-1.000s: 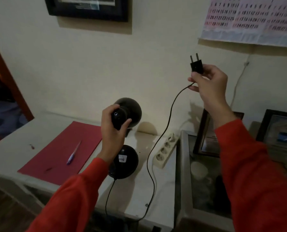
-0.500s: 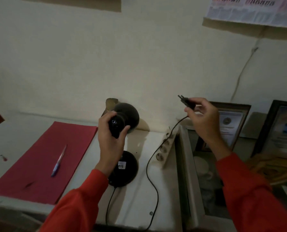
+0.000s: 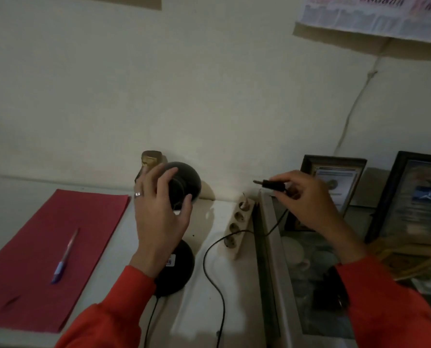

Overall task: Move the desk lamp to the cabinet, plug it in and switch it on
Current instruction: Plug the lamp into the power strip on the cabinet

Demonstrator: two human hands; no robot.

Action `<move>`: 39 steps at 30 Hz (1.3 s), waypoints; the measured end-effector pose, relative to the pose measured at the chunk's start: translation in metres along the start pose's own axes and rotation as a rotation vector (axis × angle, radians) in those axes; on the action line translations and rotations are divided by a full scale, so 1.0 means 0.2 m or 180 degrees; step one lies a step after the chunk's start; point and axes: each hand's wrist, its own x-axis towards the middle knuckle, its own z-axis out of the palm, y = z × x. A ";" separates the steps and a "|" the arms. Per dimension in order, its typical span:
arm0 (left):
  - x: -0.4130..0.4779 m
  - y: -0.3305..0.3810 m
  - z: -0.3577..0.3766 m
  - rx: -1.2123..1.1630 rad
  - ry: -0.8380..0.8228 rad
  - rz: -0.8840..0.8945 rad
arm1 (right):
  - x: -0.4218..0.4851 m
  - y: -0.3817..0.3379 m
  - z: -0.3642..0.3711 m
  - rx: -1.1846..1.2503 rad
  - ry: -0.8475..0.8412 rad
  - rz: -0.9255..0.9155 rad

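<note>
One head-worn view is provided, directed forward and downward at close range; the cabinet [image 3: 21, 189] and wall [image 3: 209, 96] are framed.

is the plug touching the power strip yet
Apart. The head view shows the plug, pinched by the right hand, with bare wall between its prongs and the power strip.

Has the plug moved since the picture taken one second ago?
Yes. The plug, pinched by the right hand, has come down from high above the power strip to close above its far end.
</note>
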 end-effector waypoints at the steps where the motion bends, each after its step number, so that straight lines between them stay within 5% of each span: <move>1: 0.00 0.02 0.00 0.0068 0.0119 0.0221 | 0.00 0.01 0.01 -0.0020 -0.0118 0.0020; 4: -0.03 0.10 0.01 -0.0207 0.0225 0.0909 | 0.00 0.03 0.02 -0.0096 -0.0482 0.0210; 8: -0.24 0.17 0.14 -0.0915 -0.0948 0.1146 | 0.02 0.07 0.08 -0.0329 -0.1057 0.0466; 15: -0.52 0.00 0.54 -0.0785 -0.2365 -0.0790 | 0.00 0.16 0.36 -0.0614 -0.1686 0.0653; 26: -0.53 -0.08 0.67 -0.0427 -0.2401 -0.0866 | 0.03 0.30 0.60 -0.1534 -0.2277 0.0636; 39: -0.52 -0.12 0.68 -0.0545 -0.2359 -0.0937 | 0.07 0.28 0.64 -0.1769 -0.2549 0.0374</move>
